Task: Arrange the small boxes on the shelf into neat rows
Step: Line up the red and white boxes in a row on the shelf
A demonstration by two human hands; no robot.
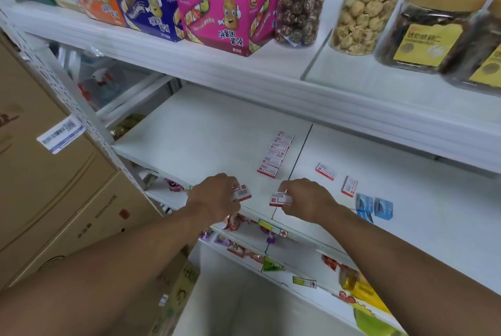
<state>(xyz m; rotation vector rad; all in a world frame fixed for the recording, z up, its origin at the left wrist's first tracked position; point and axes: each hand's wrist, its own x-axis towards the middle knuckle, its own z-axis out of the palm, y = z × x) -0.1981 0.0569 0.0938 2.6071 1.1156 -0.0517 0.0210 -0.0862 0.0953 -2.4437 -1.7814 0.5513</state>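
Observation:
Small red-and-white boxes lie on the white middle shelf (206, 129). Several of them form a row (275, 154) running back from the shelf's middle. My left hand (214, 194) grips one red-and-white box (242, 192) near the front edge. My right hand (306, 197) grips another red-and-white box (280, 199) just beside it, over the seam between shelf panels. Two loose red-and-white boxes (326, 171) (349, 186) lie to the right. Three small blue boxes (374, 208) sit further right.
Above, the upper shelf (189, 62) carries snack cartons (233, 15) and clear jars (368, 5). Cardboard cartons (54, 186) are stacked at the left. Lower shelves hold wrapped candies (238, 220) and snack packets (357, 287). Price tags (273, 228) line the shelf fronts.

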